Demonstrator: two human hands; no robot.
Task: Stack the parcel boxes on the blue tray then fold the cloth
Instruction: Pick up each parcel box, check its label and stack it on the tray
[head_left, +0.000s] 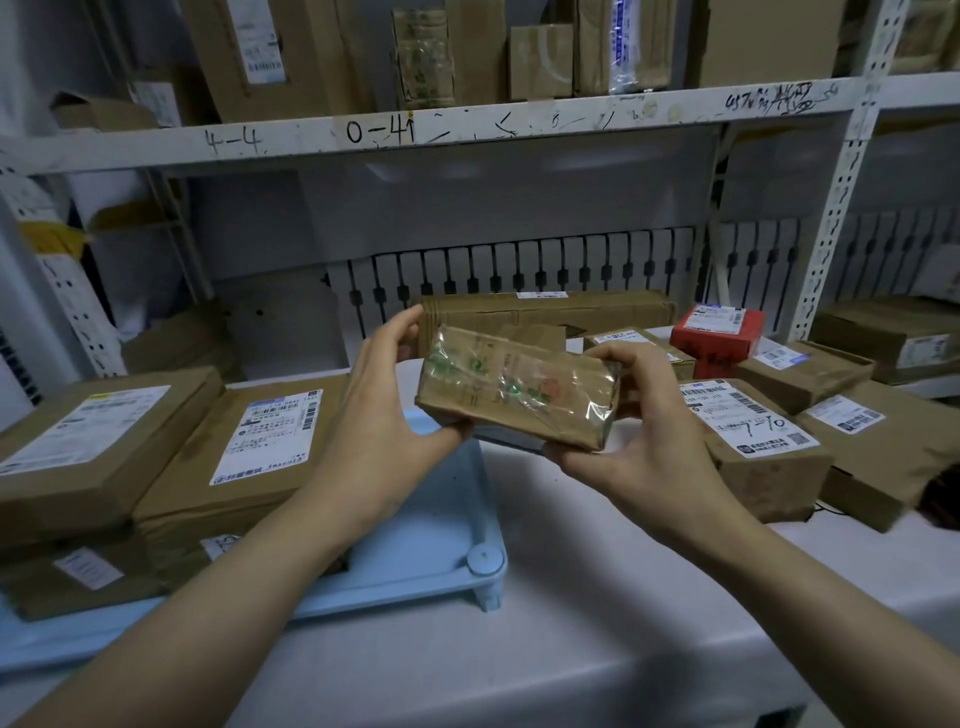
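L hand and R hand both grip 1 small brown parcel wrapped in shiny tape, thumbs under, fingers curled over its top edge, held in the air above the far right corner of the blue tray. 2 labelled boxes lie on the tray's left. More parcels sit on the white table at right, below the shelf rack.

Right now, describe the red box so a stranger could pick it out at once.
Start at the white table under the shelf and look to its far right. Behind the brown parcels there stands the red box with a white label on top. It is the only red one; all others are brown.
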